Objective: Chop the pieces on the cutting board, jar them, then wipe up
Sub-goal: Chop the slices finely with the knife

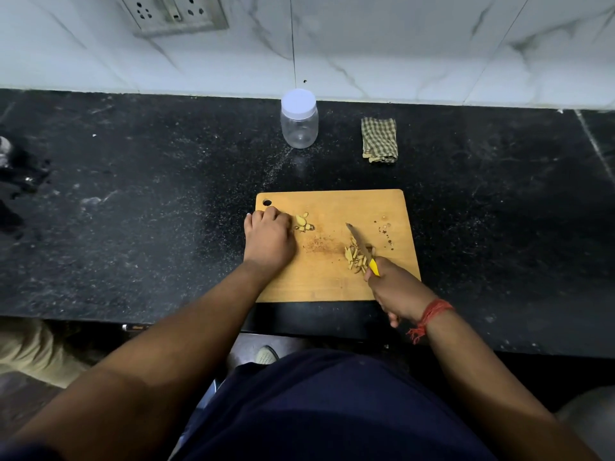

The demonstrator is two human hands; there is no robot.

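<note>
Clearly we clenched our right hand (396, 291) around the knife (361, 249); our curled left hand (269, 236) steadied small, stiff, light pieces (303, 222) that looked apt to skitter.

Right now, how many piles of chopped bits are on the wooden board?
2. One small pile lies by the left hand, near the board's hole. A bigger pile lies under the knife that the right hand holds. Loose crumbs are scattered elsewhere.
</note>
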